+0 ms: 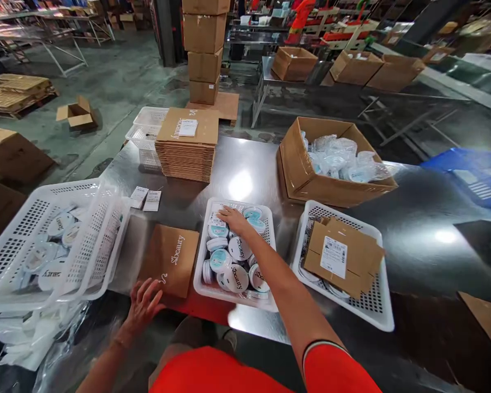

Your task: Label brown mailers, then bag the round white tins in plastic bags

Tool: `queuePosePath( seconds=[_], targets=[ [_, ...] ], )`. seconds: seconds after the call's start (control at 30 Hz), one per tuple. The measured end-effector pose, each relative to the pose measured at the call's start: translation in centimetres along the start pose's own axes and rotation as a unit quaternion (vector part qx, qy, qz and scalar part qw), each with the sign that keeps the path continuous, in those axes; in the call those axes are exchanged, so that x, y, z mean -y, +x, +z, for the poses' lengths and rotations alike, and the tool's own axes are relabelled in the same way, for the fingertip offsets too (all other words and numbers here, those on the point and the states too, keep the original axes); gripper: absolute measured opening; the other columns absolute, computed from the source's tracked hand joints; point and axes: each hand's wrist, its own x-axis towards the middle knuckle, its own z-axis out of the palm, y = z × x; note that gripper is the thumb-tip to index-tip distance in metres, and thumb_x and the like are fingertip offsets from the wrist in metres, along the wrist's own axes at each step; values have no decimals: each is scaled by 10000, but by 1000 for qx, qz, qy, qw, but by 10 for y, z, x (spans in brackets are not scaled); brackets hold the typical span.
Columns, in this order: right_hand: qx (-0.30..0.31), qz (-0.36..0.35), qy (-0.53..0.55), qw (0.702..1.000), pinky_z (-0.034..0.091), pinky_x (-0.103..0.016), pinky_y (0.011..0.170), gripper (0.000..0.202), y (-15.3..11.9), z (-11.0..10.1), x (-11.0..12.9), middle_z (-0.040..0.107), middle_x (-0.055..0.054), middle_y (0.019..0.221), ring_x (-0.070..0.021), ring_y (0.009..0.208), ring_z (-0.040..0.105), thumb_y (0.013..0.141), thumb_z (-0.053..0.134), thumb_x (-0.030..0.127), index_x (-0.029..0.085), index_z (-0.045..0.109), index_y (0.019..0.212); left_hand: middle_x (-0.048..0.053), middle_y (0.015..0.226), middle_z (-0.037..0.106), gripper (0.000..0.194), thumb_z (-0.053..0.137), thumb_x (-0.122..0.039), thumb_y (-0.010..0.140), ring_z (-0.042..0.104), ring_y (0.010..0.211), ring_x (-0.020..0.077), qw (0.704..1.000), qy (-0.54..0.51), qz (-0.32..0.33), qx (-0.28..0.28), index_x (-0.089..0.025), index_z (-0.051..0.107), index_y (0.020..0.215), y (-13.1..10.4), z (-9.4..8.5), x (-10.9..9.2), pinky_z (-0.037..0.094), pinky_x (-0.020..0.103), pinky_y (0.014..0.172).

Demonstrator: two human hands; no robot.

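My right hand (234, 219) reaches into a white plastic basket (273, 245) of round jars (236, 278), some with "beauty" lids and some with blue-green ones. Its fingers are stretched out at the edge of a white printed label (217, 214) lying on the jars at the far left corner; no grip shows. My left hand (144, 300) hovers at the table's near edge, fingers spread and holding nothing. Just beyond it lies a flat brown "beauty" carton (174, 256). Two small stacks of labels, a left one (139, 197) and a right one (152, 201), rest behind the carton.
At left, white baskets (77, 188) hold more jars. A pile of folded cartons (187, 158) stands at the back. To the right are a basket (382, 278) with cardboard pieces and an open box (331, 188) of plastic-wrapped items. A blue crate (470, 174) sits far right.
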Motion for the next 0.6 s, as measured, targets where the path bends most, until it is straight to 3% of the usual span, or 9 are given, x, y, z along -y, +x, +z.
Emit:
queuePosePath(
  seconds=[0.1, 0.17, 0.27, 0.33, 0.4, 0.5, 0.6],
  targets=[
    [-140, 92, 127, 978, 500, -383, 1004, 247, -13, -1, -2, 776, -115, 1062, -245, 1098, 664, 941, 532, 145, 150, 763, 1027, 127, 1310, 696, 414, 809, -327, 907, 637, 1316, 317, 999, -4, -13, -29, -297, 582, 1252, 10, -7, -4, 423, 539, 1188],
    [-205, 138, 187, 951, 535, -330, 823, 275, -24, -8, -3, 740, -73, 900, -203, 880, 656, 982, 491, 296, 153, 727, 992, 133, 1311, 682, 419, 783, -301, 929, 640, 1304, 312, 998, -22, -33, -53, -290, 561, 1284, 22, -5, -7, 460, 521, 1150],
    [-208, 192, 322, 903, 478, -264, 600, 309, -42, -14, 0, 659, 1, 702, -158, 649, 574, 872, 622, 491, 187, 678, 888, 150, 1318, 673, 418, 719, -284, 969, 649, 1283, 308, 993, -60, -77, -68, -255, 527, 1339, 46, 2, -22, 499, 505, 1103],
    [-191, 229, 414, 860, 449, -255, 550, 373, -54, -11, 4, 619, 22, 627, -147, 584, 544, 731, 739, 555, 203, 643, 808, 173, 1331, 671, 403, 658, -293, 999, 648, 1285, 313, 988, -90, -116, -52, -222, 517, 1369, 66, 9, -31, 507, 511, 1093],
    [-166, 253, 447, 842, 459, -270, 546, 412, -66, -3, 8, 630, 12, 618, -155, 565, 557, 671, 770, 578, 207, 635, 791, 204, 1363, 659, 408, 616, -328, 1013, 629, 1316, 334, 977, -117, -174, -36, -186, 524, 1384, 90, 14, -32, 491, 543, 1115],
    [-150, 269, 377, 874, 524, -333, 621, 406, -87, 6, 6, 719, -49, 718, -206, 634, 634, 706, 727, 567, 202, 688, 879, 246, 1406, 631, 525, 655, -404, 976, 580, 1377, 387, 936, -147, -318, -24, -125, 529, 1402, 124, 15, -6, 442, 603, 1166],
    [-239, 270, 184, 914, 574, -451, 873, 518, -121, 7, -12, 794, -157, 1068, -301, 929, 722, 788, 637, 560, 182, 725, 1131, 262, 1396, 644, 709, 814, -415, 838, 583, 1381, 427, 842, -224, -488, 51, -96, 534, 1406, 149, 9, 38, 438, 613, 1176]
  ],
)
